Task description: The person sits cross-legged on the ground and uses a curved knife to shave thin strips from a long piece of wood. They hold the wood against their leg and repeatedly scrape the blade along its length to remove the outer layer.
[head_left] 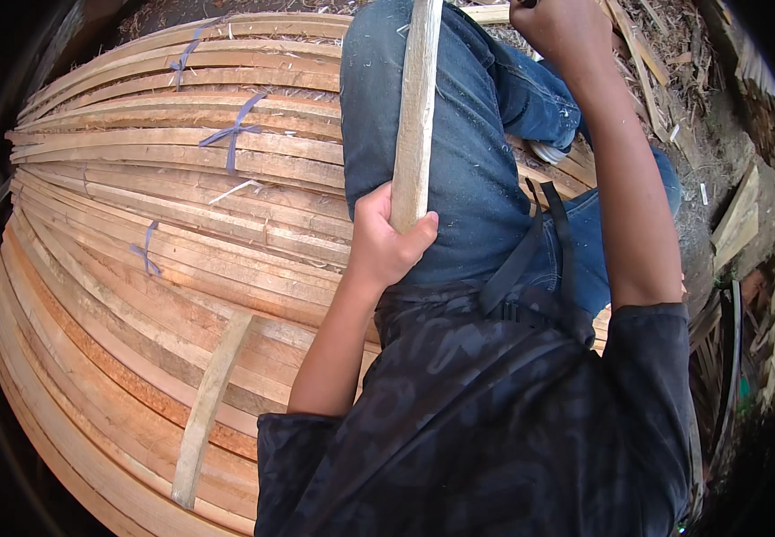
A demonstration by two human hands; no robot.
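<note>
My left hand [385, 237] is closed around the near end of a pale wooden strip [417, 116]. The strip lies lengthwise over my thigh in blue jeans [468, 152] and runs out of the picture at the top. My right hand [565, 31] is at the top edge, right of the strip and apart from it. Its fingers are curled and partly cut off by the frame. A small dark bit shows at them, too little to name.
Bundles of long wooden strips [163, 170], some tied with purple ties [233, 132], spread across the left. One short loose strip [213, 412] lies crosswise on them. Wood shavings and offcuts [736, 219] litter the ground at right. Black straps [530, 255] hang at my waist.
</note>
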